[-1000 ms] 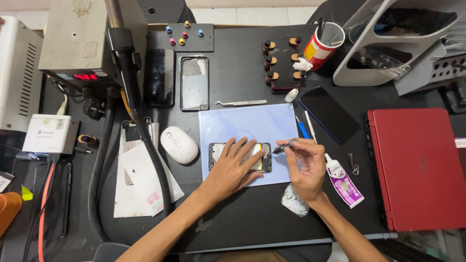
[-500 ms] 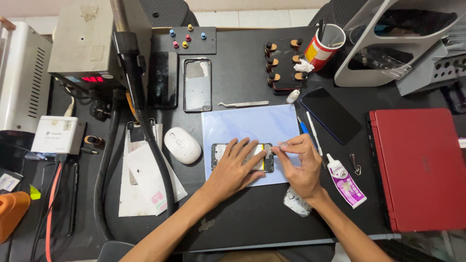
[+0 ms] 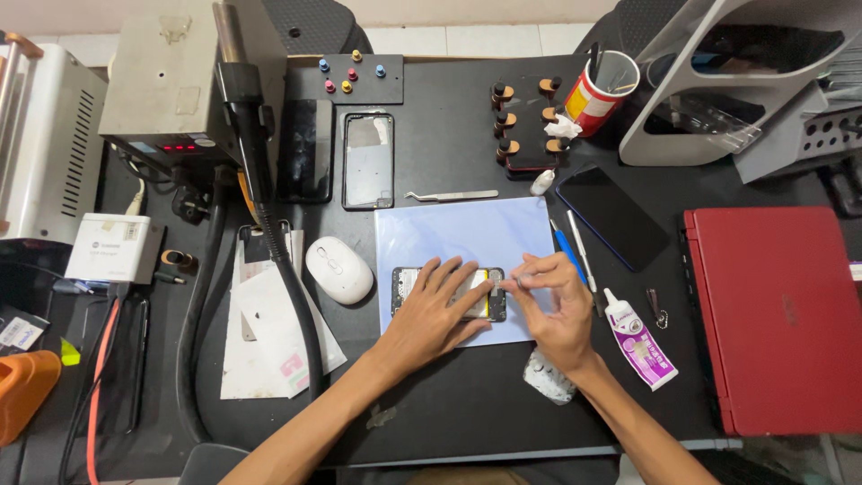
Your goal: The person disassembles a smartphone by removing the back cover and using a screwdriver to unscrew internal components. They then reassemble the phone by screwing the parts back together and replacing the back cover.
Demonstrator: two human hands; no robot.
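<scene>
Far left of the black counter (image 3: 449, 413): a white ventilated unit (image 3: 45, 144), a small white box (image 3: 115, 248) and an orange object (image 3: 25, 392) at the near edge. Next, a grey station (image 3: 180, 81) with a black hose (image 3: 269, 224) curving down across white paper sheets (image 3: 269, 337). A white mouse (image 3: 338, 269) lies just right of the hose. Farther back lie a dark phone (image 3: 306, 149), a phone frame (image 3: 368, 160) and tweezers (image 3: 452, 195).

Centre: a pale blue mat (image 3: 458, 238) carries the opened phone (image 3: 406, 286) at its near edge. The left hand (image 3: 435, 310) lies flat on the phone, fingers spread, pressing it down. The right hand (image 3: 557, 305) meets the phone's right end, thumb and forefinger pressed together in a pinching grip on something too small to identify.

Right of the mat: a blue pen (image 3: 567, 251), a black phone screen (image 3: 612, 217), a glue tube (image 3: 639, 338), and a crumpled wad (image 3: 548, 377) beside the right wrist. A red cup (image 3: 602, 94) holds tools at the far side. A red laptop (image 3: 772, 314) lies closed at far right. Nothing obstructs either hand.
</scene>
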